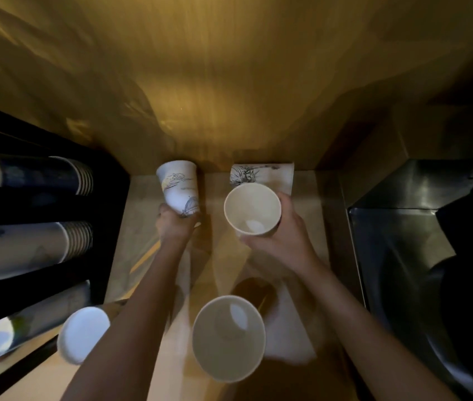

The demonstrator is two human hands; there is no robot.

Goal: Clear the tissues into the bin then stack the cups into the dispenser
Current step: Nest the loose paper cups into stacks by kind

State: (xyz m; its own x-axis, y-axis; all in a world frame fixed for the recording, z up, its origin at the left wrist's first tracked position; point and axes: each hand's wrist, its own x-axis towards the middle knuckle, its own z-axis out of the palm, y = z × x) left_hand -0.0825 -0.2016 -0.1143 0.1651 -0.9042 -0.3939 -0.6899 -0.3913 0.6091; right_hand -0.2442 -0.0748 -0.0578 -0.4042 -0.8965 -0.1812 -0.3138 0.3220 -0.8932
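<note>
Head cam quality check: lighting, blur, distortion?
Head view: dim warm light, brightest on the back wall; dispenser and sink nearly black; strong wide-angle bending at the edges; near cup and lid soft, cups in left hand and right hand sharper.

printed cup (178,189) tilted, open cup (252,208) upright, dispenser (35,227) left

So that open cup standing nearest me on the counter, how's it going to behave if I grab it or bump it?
The near cup looks like thin paper and seems empty, so it is probably very light and would squash under a hard squeeze. It is tall and stands unheld on the counter, so a bump from either forearm would likely tip it, and then it may roll.
</note>
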